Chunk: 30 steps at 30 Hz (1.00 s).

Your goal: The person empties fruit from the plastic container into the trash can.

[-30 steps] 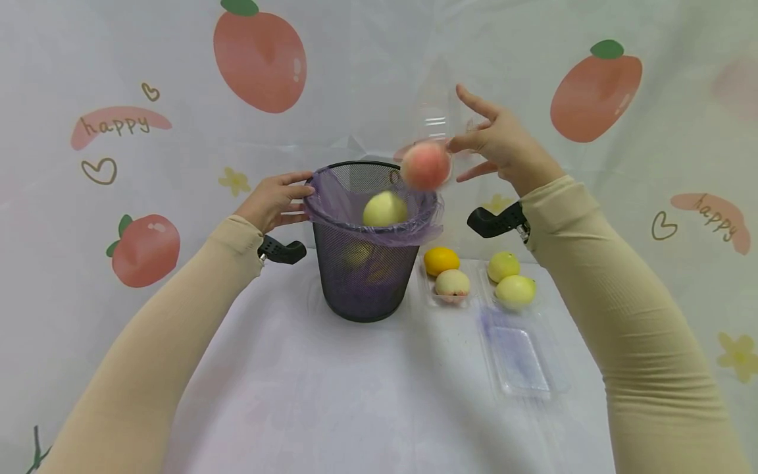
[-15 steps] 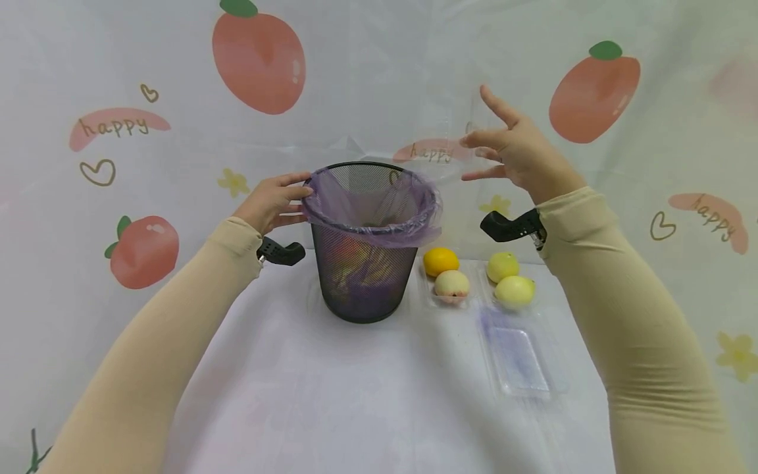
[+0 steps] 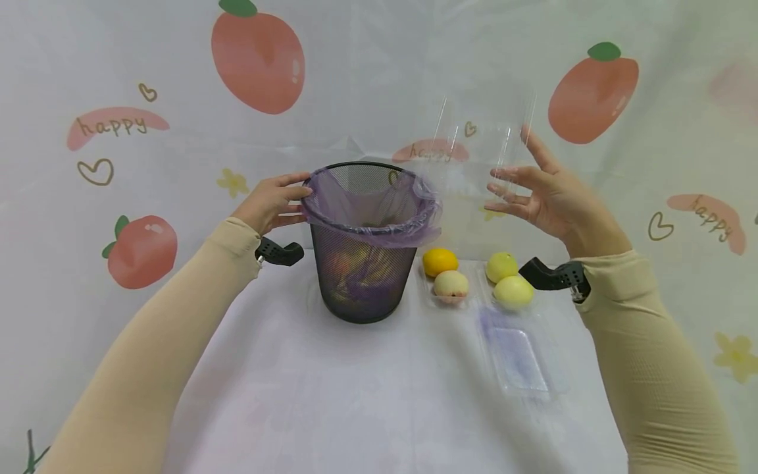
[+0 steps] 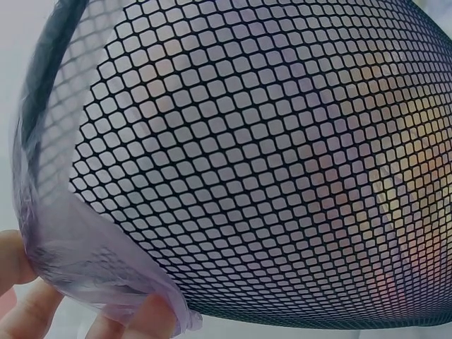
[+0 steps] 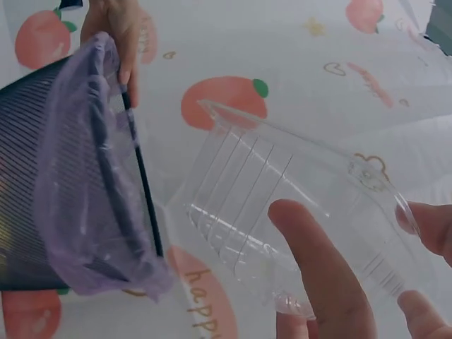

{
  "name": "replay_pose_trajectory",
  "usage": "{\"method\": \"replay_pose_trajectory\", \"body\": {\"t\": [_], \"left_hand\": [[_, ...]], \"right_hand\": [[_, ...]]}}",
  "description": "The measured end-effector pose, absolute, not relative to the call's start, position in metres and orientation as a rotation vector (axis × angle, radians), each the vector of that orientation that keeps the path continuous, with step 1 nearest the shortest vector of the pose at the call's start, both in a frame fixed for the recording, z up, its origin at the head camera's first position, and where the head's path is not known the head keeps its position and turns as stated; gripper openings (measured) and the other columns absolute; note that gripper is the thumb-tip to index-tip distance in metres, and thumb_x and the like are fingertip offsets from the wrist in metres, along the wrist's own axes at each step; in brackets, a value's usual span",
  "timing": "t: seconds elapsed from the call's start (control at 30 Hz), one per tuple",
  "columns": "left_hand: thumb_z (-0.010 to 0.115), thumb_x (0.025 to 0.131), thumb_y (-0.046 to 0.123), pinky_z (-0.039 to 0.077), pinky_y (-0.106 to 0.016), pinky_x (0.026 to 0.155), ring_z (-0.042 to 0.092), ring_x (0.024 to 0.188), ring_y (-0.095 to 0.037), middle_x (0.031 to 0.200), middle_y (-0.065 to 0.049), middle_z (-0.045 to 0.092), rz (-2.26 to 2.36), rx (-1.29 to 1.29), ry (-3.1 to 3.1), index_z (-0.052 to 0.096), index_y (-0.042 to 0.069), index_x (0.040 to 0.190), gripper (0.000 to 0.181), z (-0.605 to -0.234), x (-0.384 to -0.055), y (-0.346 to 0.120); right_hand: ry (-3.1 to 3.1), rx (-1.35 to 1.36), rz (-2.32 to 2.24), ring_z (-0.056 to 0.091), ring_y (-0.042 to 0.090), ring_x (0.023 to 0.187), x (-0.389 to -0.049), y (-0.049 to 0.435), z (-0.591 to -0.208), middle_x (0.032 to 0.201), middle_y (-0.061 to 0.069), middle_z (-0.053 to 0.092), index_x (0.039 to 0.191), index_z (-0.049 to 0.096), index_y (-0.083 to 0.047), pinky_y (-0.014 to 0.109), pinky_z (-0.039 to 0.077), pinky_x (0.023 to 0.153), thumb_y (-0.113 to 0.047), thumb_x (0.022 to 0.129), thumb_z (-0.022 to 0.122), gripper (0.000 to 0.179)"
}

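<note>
A black mesh wastebasket with a purple bag liner stands upright at the back middle. My left hand grips its left rim, fingertips over the folded liner in the left wrist view. Blurred fruit colours show through the mesh. To the right of the basket, raised off the table, my right hand holds a clear plastic box by its near side, fingers spread along its walls in the right wrist view. The box looks tilted, and no fruit shows in it.
Right of the basket, one clear tray holds an orange-yellow fruit and a pale peach. Another holds two yellow-green fruits. In front lies a clear plastic tray. A printed sheet hangs behind.
A pink peach and a yellow-green fruit fell from the clear box into the wastebasket. My right hand then drew the box back to the right. The left hand stayed at the rim.
</note>
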<state>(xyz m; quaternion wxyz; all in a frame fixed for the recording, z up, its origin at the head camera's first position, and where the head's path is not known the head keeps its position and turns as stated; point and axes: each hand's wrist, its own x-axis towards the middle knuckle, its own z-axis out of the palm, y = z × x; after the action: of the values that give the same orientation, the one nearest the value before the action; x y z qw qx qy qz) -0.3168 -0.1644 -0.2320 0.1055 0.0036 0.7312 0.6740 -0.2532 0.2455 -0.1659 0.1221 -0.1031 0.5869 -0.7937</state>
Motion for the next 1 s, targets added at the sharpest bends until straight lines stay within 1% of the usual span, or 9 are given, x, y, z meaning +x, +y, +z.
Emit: {"method": "replay_pose_trajectory", "body": {"t": [0.13,0.2,0.23,0.37,0.47,0.6,0.77,0.9,1.0], "left_hand": [[0.055,0.100,0.020,0.055,-0.022,0.084,0.057,0.099,-0.013,0.128,0.000,0.047,1.980,0.018,2.157,0.034,0.023,0.152,0.056,-0.232,-0.317,-0.165],[0.054,0.100,0.020,0.055,-0.022,0.084,0.057,0.100,-0.013,0.133,-0.002,0.046,1.979,0.021,2.159,0.034,0.023,0.152,0.056,-0.232,-0.316,-0.165],[0.054,0.100,0.020,0.055,-0.022,0.084,0.057,0.100,-0.014,0.135,-0.003,0.045,1.979,0.024,2.160,0.034,0.023,0.152,0.056,-0.231,-0.316,-0.165],[0.053,0.100,0.019,0.055,-0.022,0.085,0.056,0.102,-0.014,0.141,-0.004,0.041,1.983,0.018,2.158,0.034,0.023,0.152,0.056,-0.232,-0.317,-0.165],[0.053,0.100,0.019,0.055,-0.023,0.086,0.055,0.103,-0.014,0.141,-0.004,0.041,1.987,0.017,2.156,0.034,0.023,0.152,0.056,-0.232,-0.317,-0.164],[0.054,0.100,0.020,0.054,-0.023,0.087,0.055,0.103,-0.014,0.140,-0.003,0.042,1.983,0.020,2.157,0.034,0.024,0.152,0.056,-0.232,-0.317,-0.164],[0.054,0.100,0.020,0.054,-0.023,0.087,0.056,0.103,-0.014,0.141,-0.004,0.042,1.981,0.030,2.156,0.034,0.024,0.152,0.056,-0.233,-0.318,-0.165],[0.054,0.100,0.020,0.055,-0.022,0.085,0.056,0.103,-0.014,0.145,-0.005,0.039,1.986,0.026,2.154,0.034,0.023,0.152,0.056,-0.233,-0.318,-0.165],[0.054,0.100,0.019,0.055,-0.022,0.085,0.055,0.103,-0.014,0.146,-0.005,0.038,1.988,0.022,2.152,0.034,0.023,0.152,0.056,-0.232,-0.317,-0.165]], "right_hand": [[1.583,-0.350,-2.359,0.065,0.024,0.105,-0.240,0.258,-0.189,0.158,0.017,-0.011,0.144,0.031,-0.056,0.042,0.058,0.082,-0.001,0.099,0.048,0.073],[1.506,-0.396,-2.368,0.067,0.025,0.101,-0.233,0.263,-0.202,0.155,0.019,-0.004,0.146,0.029,-0.053,0.045,0.058,0.084,0.000,0.100,0.046,0.072],[1.468,-0.426,-2.366,0.067,0.026,0.102,-0.229,0.265,-0.209,0.153,0.020,0.002,0.147,0.028,-0.052,0.046,0.057,0.084,0.000,0.100,0.044,0.072],[1.294,-0.555,-2.352,0.063,0.031,0.113,-0.215,0.275,-0.237,0.140,0.015,0.031,0.152,0.020,-0.046,0.051,0.054,0.089,0.003,0.102,0.033,0.071],[1.157,-0.644,-2.310,0.058,0.033,0.121,-0.205,0.283,-0.258,0.138,0.016,0.042,0.153,0.013,-0.046,0.050,0.052,0.093,0.006,0.102,0.023,0.073],[1.122,-0.721,-2.204,0.054,0.029,0.127,-0.192,0.293,-0.285,0.142,0.014,0.044,0.154,0.003,-0.046,0.047,0.052,0.095,0.007,0.102,0.018,0.075],[1.218,-0.707,-2.116,0.052,0.025,0.129,-0.178,0.298,-0.317,0.143,0.010,0.045,0.154,-0.001,-0.042,0.044,0.053,0.094,0.007,0.102,0.019,0.075],[1.271,-0.620,-2.075,0.052,0.024,0.129,-0.167,0.296,-0.339,0.141,0.007,0.049,0.154,0.010,-0.044,0.045,0.053,0.095,0.005,0.103,0.024,0.072],[1.361,-0.527,-2.025,0.054,0.023,0.126,-0.161,0.290,-0.353,0.138,0.006,0.047,0.153,0.014,-0.046,0.046,0.053,0.094,0.002,0.103,0.029,0.070]]}}
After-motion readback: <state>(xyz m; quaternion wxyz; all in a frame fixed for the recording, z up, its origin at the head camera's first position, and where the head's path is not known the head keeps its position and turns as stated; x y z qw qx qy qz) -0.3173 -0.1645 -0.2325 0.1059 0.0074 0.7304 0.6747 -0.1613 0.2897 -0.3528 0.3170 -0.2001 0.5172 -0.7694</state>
